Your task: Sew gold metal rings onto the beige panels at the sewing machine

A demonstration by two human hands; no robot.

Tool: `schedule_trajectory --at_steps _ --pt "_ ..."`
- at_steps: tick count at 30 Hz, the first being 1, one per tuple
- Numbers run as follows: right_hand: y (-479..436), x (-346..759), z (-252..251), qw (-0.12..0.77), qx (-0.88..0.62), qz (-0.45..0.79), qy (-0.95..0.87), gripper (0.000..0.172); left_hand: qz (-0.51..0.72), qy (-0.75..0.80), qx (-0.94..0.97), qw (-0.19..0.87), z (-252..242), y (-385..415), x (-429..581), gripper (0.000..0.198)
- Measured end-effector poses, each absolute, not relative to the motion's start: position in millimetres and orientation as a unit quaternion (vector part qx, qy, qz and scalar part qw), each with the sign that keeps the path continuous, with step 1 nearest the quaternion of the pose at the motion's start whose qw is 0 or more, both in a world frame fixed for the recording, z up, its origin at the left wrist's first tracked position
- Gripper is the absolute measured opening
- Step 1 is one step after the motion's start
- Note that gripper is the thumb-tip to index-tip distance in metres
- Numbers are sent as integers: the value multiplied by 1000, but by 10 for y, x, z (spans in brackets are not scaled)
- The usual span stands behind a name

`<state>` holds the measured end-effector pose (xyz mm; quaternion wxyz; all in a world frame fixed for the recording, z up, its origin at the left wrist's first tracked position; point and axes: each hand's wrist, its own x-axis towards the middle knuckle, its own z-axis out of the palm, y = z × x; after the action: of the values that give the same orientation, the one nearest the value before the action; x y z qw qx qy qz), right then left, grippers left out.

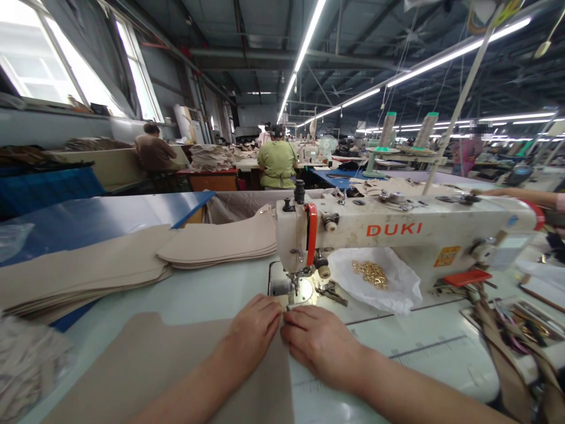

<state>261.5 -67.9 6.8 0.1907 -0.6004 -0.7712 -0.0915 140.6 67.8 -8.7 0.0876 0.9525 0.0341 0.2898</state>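
A beige fabric piece (145, 365) lies on the pale table in front of me, its far edge near the needle of a white DUKI sewing machine (406, 229). My left hand (253, 333) rests on the fabric with fingers curled, pressing its right edge. My right hand (320, 341) lies beside it, fingertips pinched at the same fabric edge just before the presser foot (293, 288). The two hands touch at the fingertips.
Stacks of cut beige pieces (88, 271) lie at left and behind (225, 241). A white bag with small gold metal parts (375, 277) sits under the machine arm. Straps and a tray (516, 324) are at right. Other people sit at benches further back.
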Motion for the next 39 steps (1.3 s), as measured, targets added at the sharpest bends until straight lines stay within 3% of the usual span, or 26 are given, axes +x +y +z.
schedule_trajectory --at_steps 22,39 --pt "-595 2881 27 97 -613 -132 -773 4 281 53 951 121 -62 659 1636 20" --pt "-493 3025 10 137 -636 -85 -755 7 269 49 953 129 -63 821 1822 17"
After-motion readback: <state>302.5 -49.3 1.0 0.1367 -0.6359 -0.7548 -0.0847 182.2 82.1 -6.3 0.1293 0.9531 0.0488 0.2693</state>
